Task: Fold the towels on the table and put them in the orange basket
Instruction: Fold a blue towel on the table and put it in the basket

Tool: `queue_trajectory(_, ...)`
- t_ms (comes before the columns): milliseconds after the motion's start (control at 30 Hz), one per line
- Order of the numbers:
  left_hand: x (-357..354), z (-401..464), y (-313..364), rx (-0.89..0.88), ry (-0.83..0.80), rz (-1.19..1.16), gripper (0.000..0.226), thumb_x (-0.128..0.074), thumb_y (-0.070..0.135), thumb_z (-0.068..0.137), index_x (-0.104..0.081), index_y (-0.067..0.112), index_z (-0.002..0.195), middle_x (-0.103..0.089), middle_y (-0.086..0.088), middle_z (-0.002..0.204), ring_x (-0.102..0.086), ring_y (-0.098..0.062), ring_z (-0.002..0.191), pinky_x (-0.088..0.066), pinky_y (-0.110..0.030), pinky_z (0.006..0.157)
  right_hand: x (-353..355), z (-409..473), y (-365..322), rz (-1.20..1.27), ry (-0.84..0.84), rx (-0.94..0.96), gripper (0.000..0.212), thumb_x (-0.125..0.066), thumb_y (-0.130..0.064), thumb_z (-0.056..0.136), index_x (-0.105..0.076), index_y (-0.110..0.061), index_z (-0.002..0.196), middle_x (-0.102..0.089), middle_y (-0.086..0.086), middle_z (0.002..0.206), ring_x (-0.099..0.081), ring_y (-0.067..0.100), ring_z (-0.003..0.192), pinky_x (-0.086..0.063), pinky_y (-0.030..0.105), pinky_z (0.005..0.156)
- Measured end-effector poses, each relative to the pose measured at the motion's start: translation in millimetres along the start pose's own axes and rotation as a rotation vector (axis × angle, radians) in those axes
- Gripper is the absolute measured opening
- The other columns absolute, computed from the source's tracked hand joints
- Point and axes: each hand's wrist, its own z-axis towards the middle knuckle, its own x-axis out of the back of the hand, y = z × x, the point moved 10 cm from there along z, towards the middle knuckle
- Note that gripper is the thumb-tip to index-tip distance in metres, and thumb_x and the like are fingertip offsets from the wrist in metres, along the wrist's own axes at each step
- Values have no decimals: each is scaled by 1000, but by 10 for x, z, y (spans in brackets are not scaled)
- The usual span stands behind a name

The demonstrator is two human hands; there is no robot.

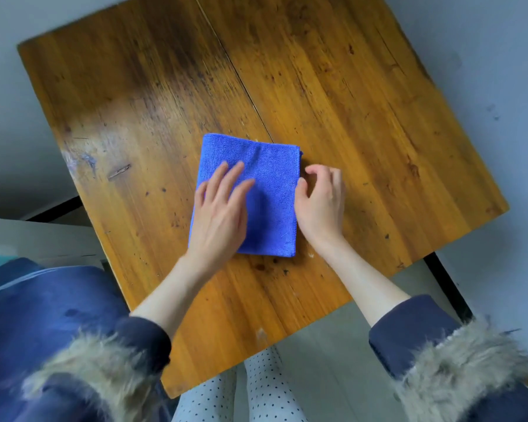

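Towel [256, 178] — long axis 12-to-6; left hand [220, 214] flat on it, right hand [320, 205] at 3 o'clock edge — fingers curled, grip unclear.

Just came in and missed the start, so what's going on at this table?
A person is folding a blue towel on a wooden table. The towel lies flat as a folded rectangle. The left hand presses on it with straight fingers, while the right hand sits at its right edge with fingers curled; whether it pinches the edge is unclear. No orange basket is in view, so the towel is not yet put away.
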Motion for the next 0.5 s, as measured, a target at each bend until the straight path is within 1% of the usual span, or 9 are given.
queue_trajectory(33, -2, 109, -98, 10, -7, 40, 36, -43, 5, 91, -54, 6, 125, -44, -13, 142, -35, -34, 134, -30, -46, 105, 33, -75, -231, -152, 65, 213, 27, -51, -14, 89, -57, -5, 113, -54, 15, 120, -51, 32, 110, -39, 39, 94)
queue_trajectory(67, -37, 208, -176, 8, -35, 64, 39, -41, 6, 92, -49, 4, 130, -39, -14, 145, -30, -35, 137, -26, -48, 109, -32, -151, -413, -277, 74, 383, 32, -49, -16, 90, -57, -4, 118, -52, 18, 127, -47, 34, 118, -36, 43, 100)
queue_trajectory(100, -94, 287, -232, -7, -74, 79, 42, -41, 9, 93, -43, 3, 135, -35, -14, 148, -26, -35, 139, -21, -49, 112, -185, -197, -511, -381, 22, 497, 38, -45, -20, 92, -54, -3, 125, -47, 20, 135, -42, 35, 127, -30, 47, 107)
queue_trajectory(133, -159, 341, -271, -31, -114, 92, 45, -41, 14, 95, -39, 3, 138, -31, -14, 150, -22, -34, 140, -17, -48, 114, -353, -209, -523, -464, -59, 537, 44, -40, -24, 94, -48, -4, 132, -39, 19, 143, -32, 34, 135, -21, 50, 112)
queue_trajectory(200, -287, 393, -328, -65, -172, 130, 52, -39, 27, 96, -32, 5, 142, -25, -12, 153, -17, -33, 142, -11, -47, 116, -587, -153, -406, -561, -173, 488, 52, -32, -32, 97, -31, -7, 143, -21, 14, 153, -14, 30, 143, -5, 49, 116)
queue_trajectory(267, -365, 397, -361, -68, -185, 170, 55, -34, 36, 96, -31, 9, 143, -23, -11, 153, -15, -32, 143, -11, -47, 116, -672, -98, -253, -580, -188, 419, 55, -27, -37, 98, -20, -11, 147, -11, 11, 156, -6, 25, 145, 0, 47, 116)
queue_trajectory(400, -396, 416, -363, -76, -173, 177, 55, -32, 37, 95, -35, 9, 142, -26, -11, 152, -19, -32, 142, -15, -49, 115, -686, -90, -169, -513, -164, 405, 55, -27, -36, 97, -22, -12, 147, -15, 9, 155, -9, 24, 144, -5, 49, 116)
queue_trajectory(500, -356, 380, -358, -86, -162, 147, 54, -32, 35, 96, -33, 9, 143, -23, -11, 153, -15, -31, 143, -9, -48, 116, -659, -121, -234, -491, -147, 434, 54, -30, -34, 97, -26, -9, 145, -18, 13, 154, -12, 28, 144, -7, 52, 115)
